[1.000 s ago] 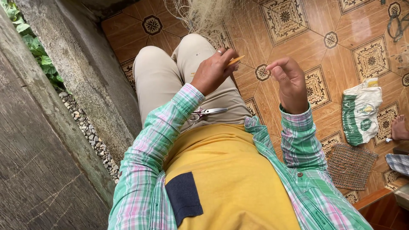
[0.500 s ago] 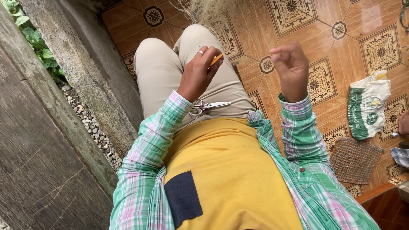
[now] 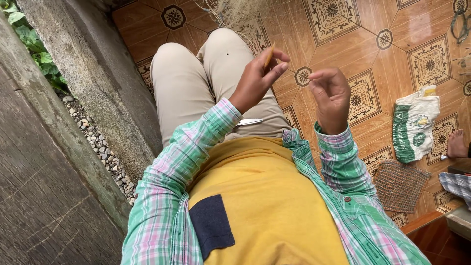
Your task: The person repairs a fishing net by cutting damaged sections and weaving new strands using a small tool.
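The left hand (image 3: 257, 78) is raised above the lap with fingers pinched on a thin yellow stick (image 3: 269, 55), which stands tilted up from between thumb and forefinger. The right hand (image 3: 332, 97) is held just beside it, apart from it, fingers curled with the tips drawn together; whether it grips anything, such as a fine thread, cannot be told. A pair of scissors (image 3: 249, 122) lies on the lap at the edge of the yellow shirt (image 3: 274, 206), partly hidden by the left sleeve. Containers: one white and green sack (image 3: 413, 128) lies flat on the tiled floor (image 3: 343, 29) towards its right edge, folded over, its mouth shut and its contents not visible; it bears round green and yellow printed marks. Just below it lies a brown woven mat (image 3: 398, 185). Another person's bare foot (image 3: 457, 145) shows at the right edge of the floor. A tangle of pale fibre (image 3: 235, 10) lies at the top edge. A concrete wall (image 3: 98, 83) bounds the floor on the left, with gravel (image 3: 103, 152) beyond it. Bare tiles lie between the knees and the sack.
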